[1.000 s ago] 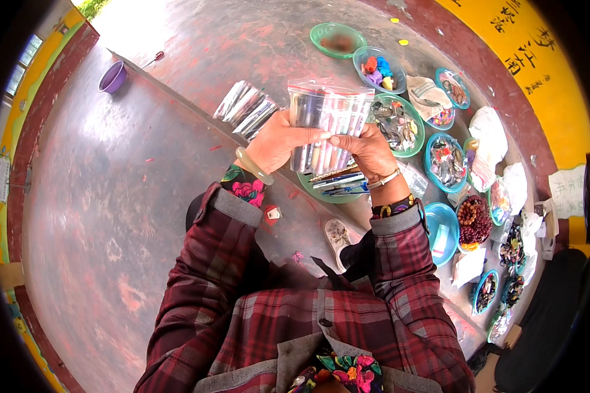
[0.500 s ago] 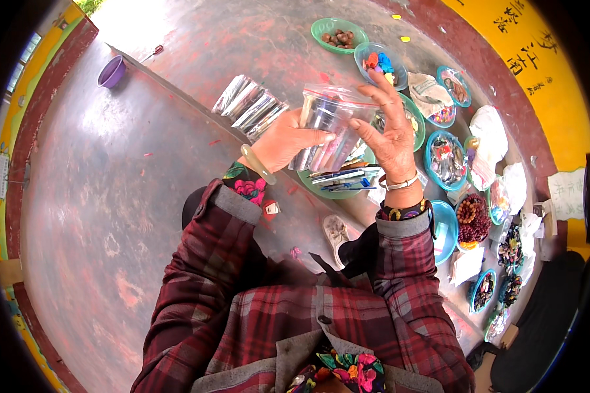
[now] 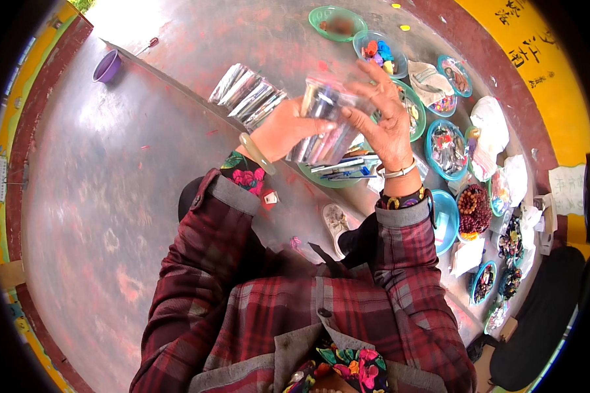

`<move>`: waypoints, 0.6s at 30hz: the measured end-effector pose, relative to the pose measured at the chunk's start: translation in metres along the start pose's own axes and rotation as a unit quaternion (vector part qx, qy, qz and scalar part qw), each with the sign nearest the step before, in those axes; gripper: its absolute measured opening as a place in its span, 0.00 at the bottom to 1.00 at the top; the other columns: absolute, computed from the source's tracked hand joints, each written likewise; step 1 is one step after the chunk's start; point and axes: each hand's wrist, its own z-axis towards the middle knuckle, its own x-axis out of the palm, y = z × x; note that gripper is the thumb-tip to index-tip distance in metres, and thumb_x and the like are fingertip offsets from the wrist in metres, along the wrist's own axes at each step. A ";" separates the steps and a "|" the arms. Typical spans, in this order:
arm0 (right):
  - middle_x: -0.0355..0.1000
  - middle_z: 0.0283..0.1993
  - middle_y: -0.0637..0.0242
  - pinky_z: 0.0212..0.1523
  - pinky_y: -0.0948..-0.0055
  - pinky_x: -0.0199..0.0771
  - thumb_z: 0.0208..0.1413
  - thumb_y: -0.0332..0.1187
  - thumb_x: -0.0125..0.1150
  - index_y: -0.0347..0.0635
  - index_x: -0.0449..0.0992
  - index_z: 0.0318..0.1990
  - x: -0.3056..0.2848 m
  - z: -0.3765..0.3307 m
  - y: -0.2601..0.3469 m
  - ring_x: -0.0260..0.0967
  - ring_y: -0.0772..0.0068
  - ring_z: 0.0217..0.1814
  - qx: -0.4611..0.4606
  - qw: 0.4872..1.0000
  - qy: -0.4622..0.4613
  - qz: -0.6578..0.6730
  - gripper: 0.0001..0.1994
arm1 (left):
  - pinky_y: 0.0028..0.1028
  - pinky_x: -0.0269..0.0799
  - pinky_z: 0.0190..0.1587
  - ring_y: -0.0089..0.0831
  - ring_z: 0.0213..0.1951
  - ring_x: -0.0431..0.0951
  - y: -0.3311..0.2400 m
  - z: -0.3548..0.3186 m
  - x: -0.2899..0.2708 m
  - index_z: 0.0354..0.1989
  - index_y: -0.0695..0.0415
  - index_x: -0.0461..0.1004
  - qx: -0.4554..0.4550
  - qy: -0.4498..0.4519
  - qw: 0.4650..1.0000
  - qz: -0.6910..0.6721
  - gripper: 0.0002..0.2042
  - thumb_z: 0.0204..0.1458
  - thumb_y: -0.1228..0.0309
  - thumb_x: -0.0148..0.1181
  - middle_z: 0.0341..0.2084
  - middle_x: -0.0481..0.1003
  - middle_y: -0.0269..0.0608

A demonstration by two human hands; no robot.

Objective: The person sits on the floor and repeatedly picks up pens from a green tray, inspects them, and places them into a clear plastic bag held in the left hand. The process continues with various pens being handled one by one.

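Note:
My left hand (image 3: 283, 134) grips a clear zip bag (image 3: 316, 141), its thumb laid across the front. Inside the bag are long, slim things that look like pens, though motion blurs them. At the bag's upper right edge my right hand (image 3: 388, 128) pinches it, with thumb and fingers smeared. Below the bag, a green basin (image 3: 337, 186) holds several loose pens (image 3: 347, 169), partly hidden by the bag and my hands. On the floor beyond my left hand lies a row of filled clear bags (image 3: 246, 92).
Basins of small goods line the right side, among them a blue basin (image 3: 447, 178) and a pale blue one (image 3: 446, 226). A green basin (image 3: 316, 33) stands far off, a purple basin (image 3: 107, 67) far left. A shoe (image 3: 335, 219) rests on the floor below the pens.
The bag has shifted slightly left and down and is more blurred. My right hand's thumb and fingers have moved left, further over the bag's edge. My left hand keeps its hold.

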 end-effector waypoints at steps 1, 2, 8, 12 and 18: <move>0.64 0.58 0.58 0.61 0.65 0.55 0.41 0.28 0.67 0.45 0.78 0.40 0.001 -0.002 -0.001 0.54 0.59 0.65 0.031 0.998 -0.026 0.041 0.15 | 0.24 0.69 0.44 0.21 0.39 0.73 -0.001 -0.001 -0.003 0.46 0.61 0.71 -0.023 -0.006 0.999 -0.031 0.14 0.49 0.77 0.58 0.37 0.74 0.32; 0.65 0.57 0.59 0.59 0.66 0.58 0.42 0.28 0.67 0.44 0.78 0.41 0.000 -0.002 -0.001 0.56 0.60 0.63 0.059 0.994 -0.052 0.079 0.14 | 0.24 0.70 0.44 0.21 0.39 0.73 -0.001 0.000 -0.006 0.46 0.61 0.71 -0.016 -0.022 0.998 -0.049 0.14 0.50 0.77 0.58 0.38 0.74 0.32; 0.75 0.40 0.61 0.40 0.68 0.71 0.45 0.32 0.62 0.45 0.79 0.36 0.007 -0.020 -0.067 0.73 0.62 0.40 0.205 0.979 0.010 -0.010 0.09 | 0.23 0.71 0.40 0.21 0.36 0.74 -0.007 -0.001 -0.026 0.45 0.63 0.70 0.051 -0.123 0.991 -0.022 0.13 0.50 0.78 0.57 0.35 0.74 0.34; 0.74 0.36 0.57 0.39 0.59 0.72 0.47 0.35 0.53 0.47 0.79 0.33 0.045 -0.044 -0.103 0.71 0.53 0.38 0.143 0.944 0.218 -0.203 0.09 | 0.22 0.71 0.32 0.19 0.30 0.73 -0.011 0.000 -0.023 0.41 0.63 0.73 0.088 -0.157 0.982 -0.060 0.11 0.49 0.76 0.58 0.29 0.75 0.34; 0.73 0.33 0.53 0.37 0.57 0.74 0.46 0.27 0.51 0.40 0.77 0.31 0.110 -0.084 -0.131 0.72 0.51 0.39 0.098 0.865 0.365 -0.330 0.08 | 0.25 0.73 0.35 0.22 0.31 0.76 -0.011 -0.001 -0.022 0.42 0.64 0.72 0.078 -0.130 0.981 -0.117 0.12 0.49 0.77 0.58 0.31 0.76 0.37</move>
